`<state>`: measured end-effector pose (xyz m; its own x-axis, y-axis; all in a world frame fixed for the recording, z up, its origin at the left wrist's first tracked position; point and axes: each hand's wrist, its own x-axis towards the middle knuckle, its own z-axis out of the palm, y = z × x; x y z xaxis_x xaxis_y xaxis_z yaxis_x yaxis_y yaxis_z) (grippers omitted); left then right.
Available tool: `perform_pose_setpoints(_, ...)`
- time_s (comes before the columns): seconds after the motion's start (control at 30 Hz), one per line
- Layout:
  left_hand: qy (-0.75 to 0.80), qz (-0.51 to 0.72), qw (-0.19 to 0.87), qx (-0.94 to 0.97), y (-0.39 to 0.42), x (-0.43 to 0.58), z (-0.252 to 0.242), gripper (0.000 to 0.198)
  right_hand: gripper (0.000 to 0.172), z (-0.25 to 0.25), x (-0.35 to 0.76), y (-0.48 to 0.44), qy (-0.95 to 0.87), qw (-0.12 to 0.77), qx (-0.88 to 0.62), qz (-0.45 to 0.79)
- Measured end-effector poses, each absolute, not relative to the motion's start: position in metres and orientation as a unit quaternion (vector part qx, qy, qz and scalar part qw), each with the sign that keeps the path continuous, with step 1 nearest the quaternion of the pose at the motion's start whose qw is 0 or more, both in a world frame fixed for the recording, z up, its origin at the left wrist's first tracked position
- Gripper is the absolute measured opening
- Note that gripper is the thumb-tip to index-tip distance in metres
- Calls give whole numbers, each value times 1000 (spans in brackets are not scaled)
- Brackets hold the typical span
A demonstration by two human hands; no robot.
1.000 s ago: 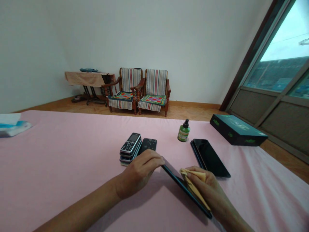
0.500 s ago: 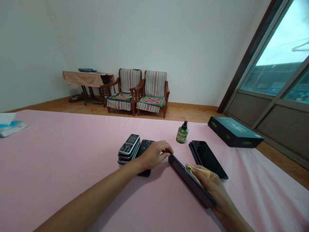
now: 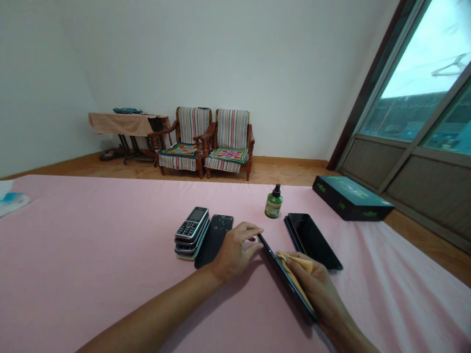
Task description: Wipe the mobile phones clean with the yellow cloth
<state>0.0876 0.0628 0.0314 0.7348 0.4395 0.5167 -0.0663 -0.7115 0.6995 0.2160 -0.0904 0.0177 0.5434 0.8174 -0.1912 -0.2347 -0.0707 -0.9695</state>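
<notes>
Device over pink cloth; 2 chairs nr wall, window R.

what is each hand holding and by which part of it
The left hand holds the tablet by its far end. The right hand holds the yellow cloth by a bunched part, against the tablet.

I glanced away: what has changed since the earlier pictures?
The left hand has shifted right, uncovering more of the black phone; the held tablet now shows nearly edge-on. Neither hand let go: the right hand still holds the yellow cloth against it. Stacked phones and green bottle stayed put.
</notes>
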Motion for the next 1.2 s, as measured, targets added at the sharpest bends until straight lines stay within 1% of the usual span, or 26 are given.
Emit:
perform_pose_setpoints(0.1,100,331,365,865,60,87,32,39,40,20,216,-91,-239,637,-595,427)
perform_pose_setpoints(0.17,92,317,366,870,58,87,32,50,38,22,215,-92,-239,639,-592,429)
perform_pose_setpoints(0.23,88,301,368,875,55,87,33,69,37,23,214,-92,-243,640,-590,428)
perform_pose_setpoints(0.37,114,237,367,892,45,88,34,125,38,21,214,-92,-240,651,-584,421)
perform_pose_setpoints(0.43,137,199,362,900,40,89,34,142,38,19,214,-91,-234,657,-583,416)
perform_pose_setpoints(0.5,155,174,357,904,35,89,34,151,38,18,214,-91,-232,660,-581,416)
perform_pose_setpoints(0.57,168,161,354,906,32,89,34,155,37,16,214,-91,-232,661,-580,417)
perform_pose_setpoints(0.77,202,115,356,905,23,91,38,154,33,13,215,-89,-242,653,-586,414)
perform_pose_setpoints(0.97,205,89,375,900,21,86,41,161,31,16,212,-90,-261,648,-582,416)
perform_pose_setpoints(1.1,195,79,380,901,27,73,36,159,33,15,208,-89,-262,644,-583,420)
perform_pose_setpoints(1.2,193,57,389,899,33,63,27,165,34,12,206,-88,-269,638,-591,413)
